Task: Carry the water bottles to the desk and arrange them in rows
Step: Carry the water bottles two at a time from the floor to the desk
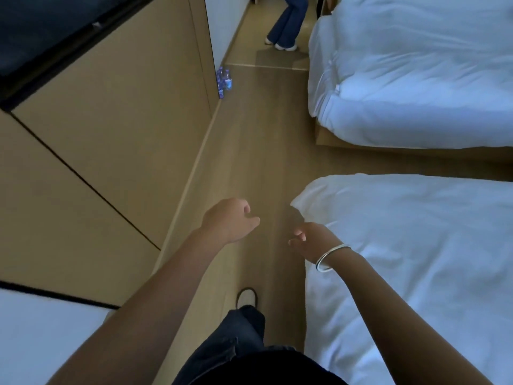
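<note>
Both hands [266, 226] loosely curled and empty; distant blue-labelled water bottles [225, 81], writing unreadable

two beds with rumpled white duvets sat on the right, the near bed [416, 273] and the far bed [416, 73], with a strip of wood floor [249, 151] between them. tan wall panels [111, 129] ran down the left side under a dark tv screen [41, 37]. way down the hall someone's legs in flared blue jeans [291, 20] and white sneakers were standing there.
</note>
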`<state>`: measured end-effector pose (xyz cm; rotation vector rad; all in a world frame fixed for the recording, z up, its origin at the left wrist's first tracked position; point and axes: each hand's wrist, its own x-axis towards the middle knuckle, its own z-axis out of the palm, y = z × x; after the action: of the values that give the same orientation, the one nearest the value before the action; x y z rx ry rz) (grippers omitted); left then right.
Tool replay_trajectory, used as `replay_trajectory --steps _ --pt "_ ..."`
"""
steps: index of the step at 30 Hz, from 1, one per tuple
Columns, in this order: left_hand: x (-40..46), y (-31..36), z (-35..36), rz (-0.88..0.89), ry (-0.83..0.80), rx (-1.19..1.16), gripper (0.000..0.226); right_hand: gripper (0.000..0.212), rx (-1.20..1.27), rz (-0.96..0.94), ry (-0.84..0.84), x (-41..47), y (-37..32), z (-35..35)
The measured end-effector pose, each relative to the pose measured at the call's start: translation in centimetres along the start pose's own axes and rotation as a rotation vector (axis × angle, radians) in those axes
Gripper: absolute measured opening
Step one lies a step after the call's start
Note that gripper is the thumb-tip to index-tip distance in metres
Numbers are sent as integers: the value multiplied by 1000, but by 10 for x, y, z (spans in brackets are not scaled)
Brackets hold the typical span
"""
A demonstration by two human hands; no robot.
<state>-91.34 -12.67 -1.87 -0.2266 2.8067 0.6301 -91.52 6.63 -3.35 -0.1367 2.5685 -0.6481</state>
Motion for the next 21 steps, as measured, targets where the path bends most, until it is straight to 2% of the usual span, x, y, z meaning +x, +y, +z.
replay_trajectory --steps 8,21 --pt "139 -9 -61 28 -20 -14 35 27 -38 -33 61 137 -51 -56" --pt "334 -5 -92 -61 -45 3 39 31 -39 -78 -4 335 -61 -126"
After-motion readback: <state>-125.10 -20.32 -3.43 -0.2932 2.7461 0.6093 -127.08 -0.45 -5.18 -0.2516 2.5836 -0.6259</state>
